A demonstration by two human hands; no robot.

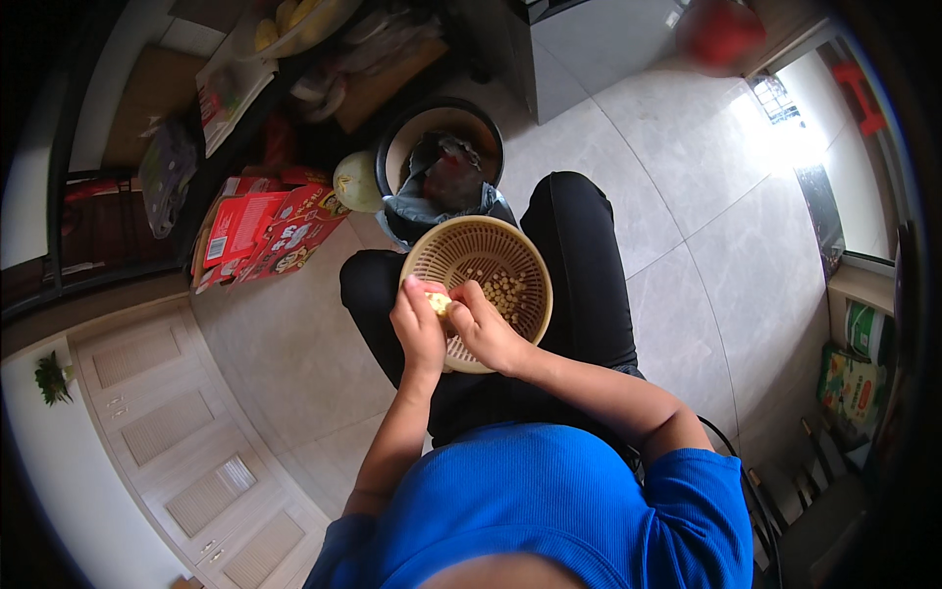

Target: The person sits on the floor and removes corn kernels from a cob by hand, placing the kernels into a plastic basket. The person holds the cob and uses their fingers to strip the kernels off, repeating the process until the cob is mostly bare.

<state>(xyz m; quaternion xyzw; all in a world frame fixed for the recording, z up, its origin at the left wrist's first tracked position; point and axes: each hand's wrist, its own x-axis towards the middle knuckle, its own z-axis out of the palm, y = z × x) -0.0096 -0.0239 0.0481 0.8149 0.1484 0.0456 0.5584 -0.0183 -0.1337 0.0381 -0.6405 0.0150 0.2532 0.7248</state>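
A round tan plastic basket with slotted sides rests on my lap, between my black-clad thighs. Pale yellow kernels lie loose in its right part. Over the basket's near left side, my left hand is closed round a short pale yellow corn cob, much of it covered by the fingers. From the right, my right hand meets it with bent fingers, thumb and fingertips pressed against the cob. Whether a kernel sits between those fingertips is hidden.
Just beyond the basket stands a round bin with a dark bag draped over its rim. A pale green melon and red cardboard boxes are left of it. Wooden cabinet doors line the lower left; grey floor tiles extend right.
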